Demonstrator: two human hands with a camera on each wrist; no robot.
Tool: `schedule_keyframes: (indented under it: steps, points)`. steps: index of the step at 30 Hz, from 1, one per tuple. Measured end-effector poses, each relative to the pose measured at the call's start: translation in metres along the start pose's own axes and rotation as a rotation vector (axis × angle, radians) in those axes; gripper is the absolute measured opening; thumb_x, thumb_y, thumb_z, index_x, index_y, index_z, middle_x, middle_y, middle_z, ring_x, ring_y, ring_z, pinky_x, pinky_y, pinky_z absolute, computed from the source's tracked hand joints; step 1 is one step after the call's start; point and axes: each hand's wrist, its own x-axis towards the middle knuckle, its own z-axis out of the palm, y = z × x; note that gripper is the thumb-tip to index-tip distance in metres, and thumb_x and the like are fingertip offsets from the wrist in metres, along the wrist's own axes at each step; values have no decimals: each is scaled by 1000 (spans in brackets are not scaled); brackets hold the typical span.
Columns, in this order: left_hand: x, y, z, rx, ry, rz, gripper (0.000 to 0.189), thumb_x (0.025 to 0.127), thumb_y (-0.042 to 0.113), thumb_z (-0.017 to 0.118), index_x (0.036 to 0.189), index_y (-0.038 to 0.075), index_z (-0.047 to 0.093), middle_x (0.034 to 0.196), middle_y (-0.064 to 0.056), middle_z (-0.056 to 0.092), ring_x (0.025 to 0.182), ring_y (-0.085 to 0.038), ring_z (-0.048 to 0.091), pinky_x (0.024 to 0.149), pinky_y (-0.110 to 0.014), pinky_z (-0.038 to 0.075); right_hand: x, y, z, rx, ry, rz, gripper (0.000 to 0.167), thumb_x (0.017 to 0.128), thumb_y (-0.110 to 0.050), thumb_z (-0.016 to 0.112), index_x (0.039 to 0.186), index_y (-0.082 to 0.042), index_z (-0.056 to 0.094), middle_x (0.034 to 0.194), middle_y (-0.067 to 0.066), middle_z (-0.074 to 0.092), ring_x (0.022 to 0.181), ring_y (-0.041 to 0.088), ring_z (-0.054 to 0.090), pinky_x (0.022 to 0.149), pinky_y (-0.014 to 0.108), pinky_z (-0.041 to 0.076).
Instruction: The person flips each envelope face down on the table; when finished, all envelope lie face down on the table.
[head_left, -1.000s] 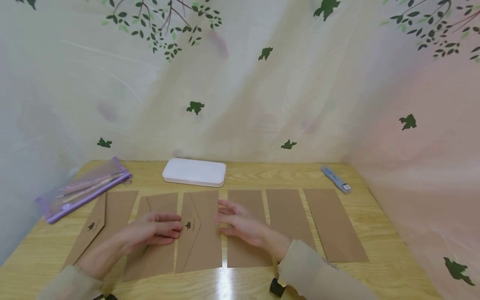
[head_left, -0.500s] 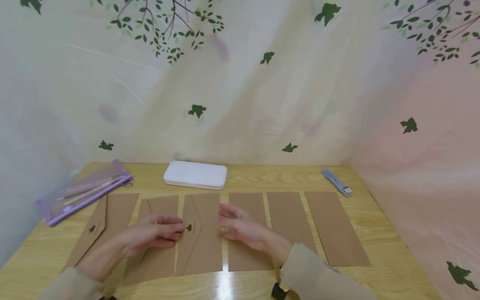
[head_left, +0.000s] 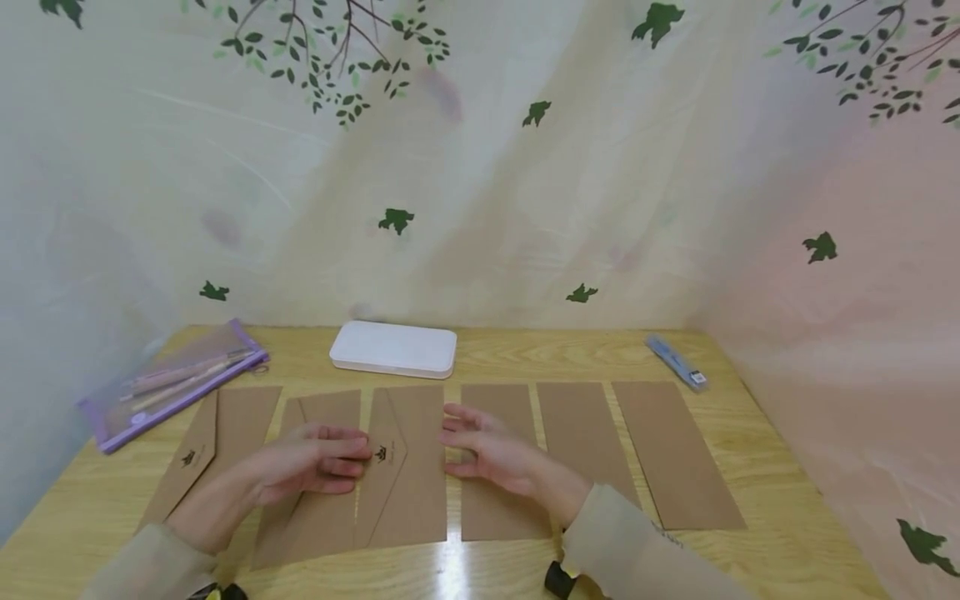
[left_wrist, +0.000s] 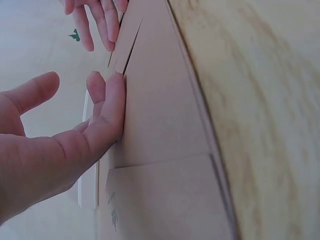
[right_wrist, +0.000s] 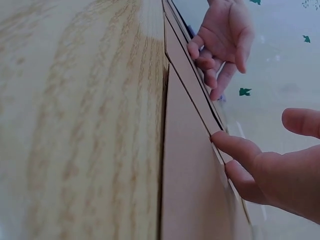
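Several brown paper envelopes lie in a row on the table. A flapped one with a black crown print, the middle-left envelope (head_left: 412, 492), sits between my two hands. My left hand (head_left: 311, 462) is over the flapped envelope to its left (head_left: 322, 525), fingertips right at the middle one's left edge. My right hand (head_left: 498, 450) overlaps the plain envelope (head_left: 506, 521) on the other side, its fingertips at the middle one's right edge. In the left wrist view, the left fingers (left_wrist: 117, 100) lie relaxed along the paper; the right fingers (right_wrist: 235, 145) touch an envelope edge with the thumb held apart.
At the back stands a white flat case (head_left: 393, 348). A purple-edged zip pouch (head_left: 180, 379) with pens overlaps the leftmost envelope's (head_left: 180, 462) corner region. A small blue packet (head_left: 675, 362) lies at the back right, behind the rightmost plain envelope (head_left: 678, 458).
Both hands stay in nearly the same place around the middle-left envelope, with only slight finger shifts. The head view has moved a little.
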Motion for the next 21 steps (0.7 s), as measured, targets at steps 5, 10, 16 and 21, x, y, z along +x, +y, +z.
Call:
schedule_keyframes:
  steps: [5,10,16,21]
  points:
    - [1,-3,-2,6,-17,13,71,103,19,59,146,-22,21,123,-15,64,103,-21,65,95,-44,56,2,-1,-1,-21,-6,4,71,102,-7,57,159,4,16,163,28,15,148,44,21,108,55,44]
    - [1,-1,-3,2,-7,11,73,102,20,61,146,-22,20,125,-17,63,102,-21,65,95,-44,56,1,-3,0,-31,-15,-1,71,102,-8,57,158,5,16,163,29,15,148,44,22,108,55,43]
    - [-1,-2,-2,-10,6,14,72,101,20,63,144,-22,23,123,-17,63,100,-21,65,95,-43,56,1,-1,0,-13,-18,-3,71,101,-6,58,158,5,18,163,28,17,148,43,22,108,55,44]
    - [-2,-2,-1,1,3,21,72,102,20,62,145,-22,22,122,-15,64,101,-21,65,95,-42,56,2,-2,1,-24,-10,-6,70,101,-6,58,158,6,19,162,28,18,148,43,22,107,55,45]
